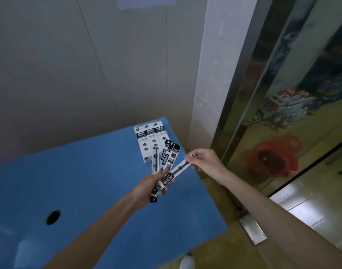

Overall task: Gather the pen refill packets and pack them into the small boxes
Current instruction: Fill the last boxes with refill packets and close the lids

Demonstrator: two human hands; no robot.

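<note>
Over the far right corner of the blue table (88,171), my left hand (146,188) grips a fan of packets (167,158), long flat slips printed black and white. My right hand (205,162) pinches the far end of one more packet (177,171) laid across the fan. Three glossy white boxes (151,141) lie side by side just beyond. I judge gathering nearly done; packing hasn't begun.
</note>
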